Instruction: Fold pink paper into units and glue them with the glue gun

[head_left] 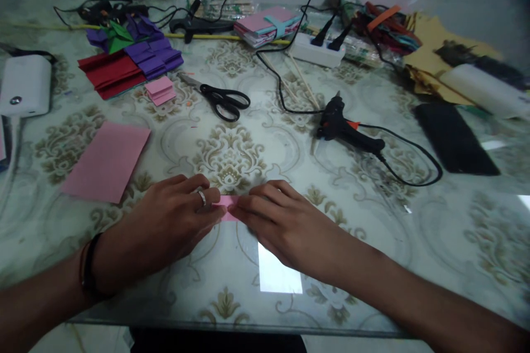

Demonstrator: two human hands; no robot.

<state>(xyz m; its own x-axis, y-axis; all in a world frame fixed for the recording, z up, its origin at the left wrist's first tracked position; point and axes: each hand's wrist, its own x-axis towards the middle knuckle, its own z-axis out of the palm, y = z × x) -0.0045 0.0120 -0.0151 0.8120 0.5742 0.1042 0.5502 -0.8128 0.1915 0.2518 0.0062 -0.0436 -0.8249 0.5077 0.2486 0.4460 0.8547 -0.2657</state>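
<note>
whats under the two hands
A piece of pink paper shows between the left hand and the right hand; its ends are covered by them, so its full length cannot be seen.

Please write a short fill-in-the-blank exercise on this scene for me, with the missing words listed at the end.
1. The left hand and the right hand hold a piece of paper whose color is ____.
2. The ring is worn on the ____ hand.
3. The scissors have handles colored ____.
4. Seen from the wearer's side, the phone lies to the ____ of the glue gun.

Missing words: pink; left; black; right.
</note>
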